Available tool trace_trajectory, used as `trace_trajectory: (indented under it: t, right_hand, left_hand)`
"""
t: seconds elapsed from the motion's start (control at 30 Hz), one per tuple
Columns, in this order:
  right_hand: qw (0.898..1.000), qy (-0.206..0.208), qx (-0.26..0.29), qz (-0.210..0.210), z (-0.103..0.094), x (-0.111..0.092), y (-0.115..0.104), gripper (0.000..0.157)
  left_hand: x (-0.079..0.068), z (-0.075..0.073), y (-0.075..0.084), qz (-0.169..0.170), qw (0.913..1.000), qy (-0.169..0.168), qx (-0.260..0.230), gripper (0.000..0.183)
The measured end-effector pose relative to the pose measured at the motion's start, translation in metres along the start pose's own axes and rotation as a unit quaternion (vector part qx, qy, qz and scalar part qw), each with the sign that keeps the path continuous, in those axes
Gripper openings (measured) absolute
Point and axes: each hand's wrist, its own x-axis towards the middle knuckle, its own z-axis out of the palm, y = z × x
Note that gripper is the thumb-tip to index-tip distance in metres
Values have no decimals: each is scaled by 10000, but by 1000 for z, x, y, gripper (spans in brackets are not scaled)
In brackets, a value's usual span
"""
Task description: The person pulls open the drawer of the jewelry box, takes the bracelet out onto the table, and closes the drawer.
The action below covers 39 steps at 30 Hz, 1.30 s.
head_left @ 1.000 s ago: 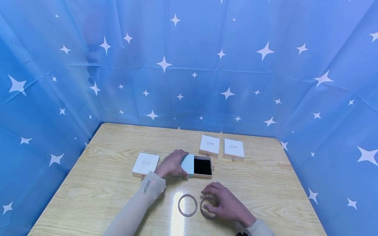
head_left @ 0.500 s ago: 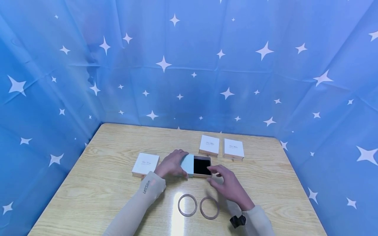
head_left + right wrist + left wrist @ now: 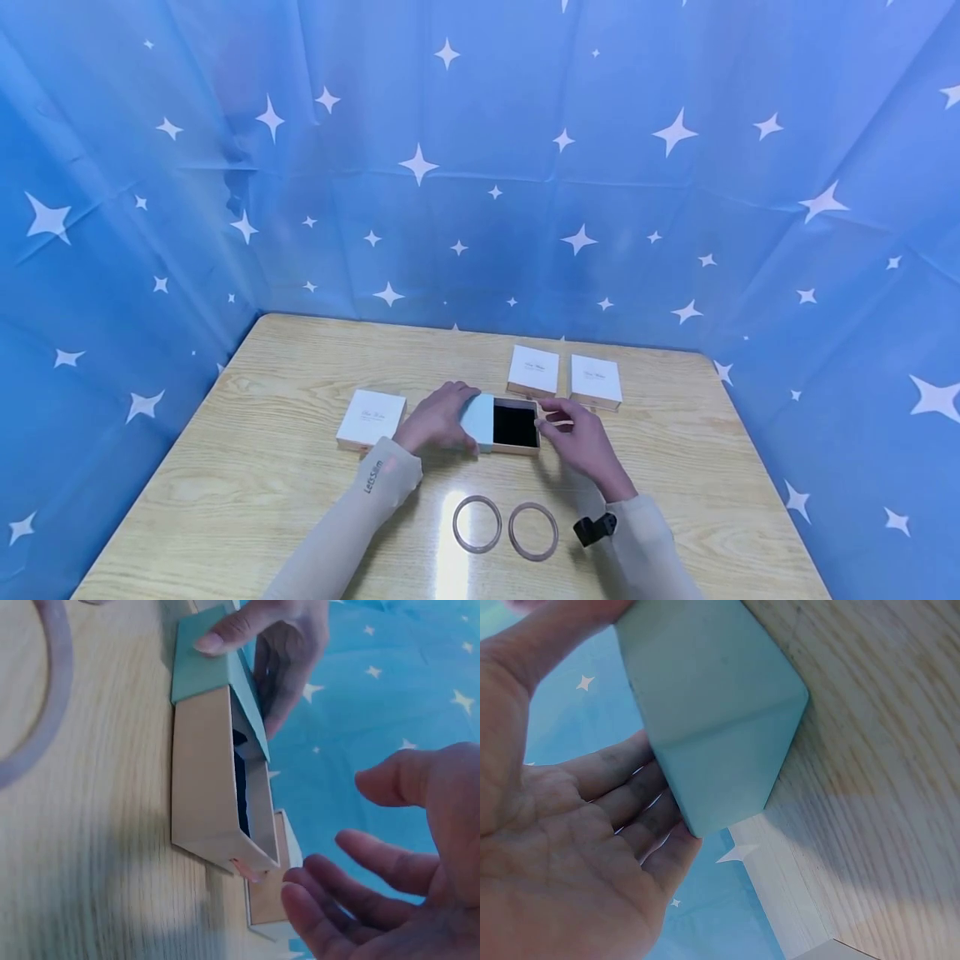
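A small drawer box stands pulled partway out: its pale teal sleeve (image 3: 480, 422) covers the left part, and the pinkish tray (image 3: 202, 772) with a black lining (image 3: 514, 426) sticks out to the right. My left hand (image 3: 438, 418) grips the sleeve, thumb on the near side and fingers along the far side. At the tray's right end is my right hand (image 3: 583, 440), thumb and fingers parted, holding nothing. In the right wrist view its fingertips are close to the tray's pull tab (image 3: 246, 871); contact is unclear. Two bangles, a left one (image 3: 455, 523) and a right one (image 3: 556, 532), lie nearer me.
A white-topped box (image 3: 372, 417) sits left of my left hand. Two more, a middle box (image 3: 533, 369) and a right box (image 3: 596, 379), stand behind the drawer box. The wooden table (image 3: 285, 500) ends at a blue star-patterned curtain (image 3: 480, 208).
My right hand has left the right bangle, moving up and away to the tray's right end. The left hand keeps its grip on the sleeve; box and bangles stay put.
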Motion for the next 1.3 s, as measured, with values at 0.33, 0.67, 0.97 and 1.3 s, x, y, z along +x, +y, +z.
trace_trajectory:
  t: [0.33, 0.67, 0.97, 1.3]
  right_hand:
    - [9963, -147, 49, 842, 0, 13, 10, 38]
    - [9869, -433, 670, 1402, 8, 22, 21, 29]
    - [9854, -455, 700, 1483, 16, 25, 19, 23]
    - [9856, -341, 698, 1504, 19, 26, 22, 15]
  left_hand:
    - [-1, 0, 1, -51, 10000, 6, -39, 102]
    - [0, 2, 0, -67, 10000, 19, -12, 103]
    - [0, 1, 1, -13, 10000, -3, -1, 102]
    - [0, 1, 0, -13, 10000, 32, 35, 103]
